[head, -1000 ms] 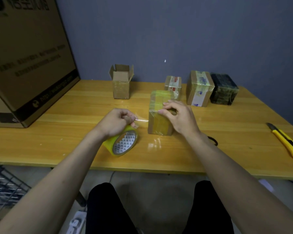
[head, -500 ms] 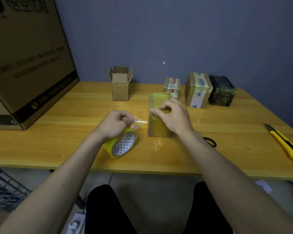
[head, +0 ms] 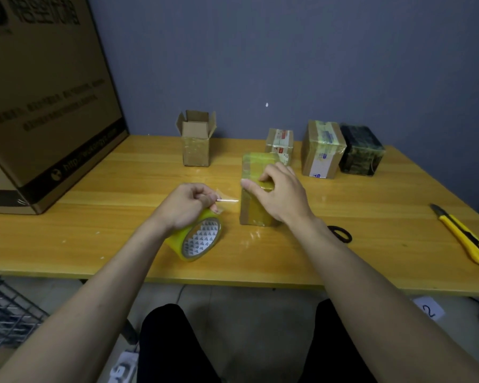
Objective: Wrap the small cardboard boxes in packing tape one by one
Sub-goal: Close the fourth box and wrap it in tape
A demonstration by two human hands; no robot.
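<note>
In front of you a small cardboard box (head: 256,189) stands upright, glossy with yellowish tape. Left of it lies a yellow tape roll (head: 197,239), tilted on edge, a clear strip (head: 228,199) stretching to the box. Behind it stand an open-flapped box (head: 196,145) and three wrapped boxes (head: 322,149).

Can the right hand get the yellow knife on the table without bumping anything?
Probably yes. The yellow knife lies alone on bare table, but the right hand would first have to let go of the box.
</note>
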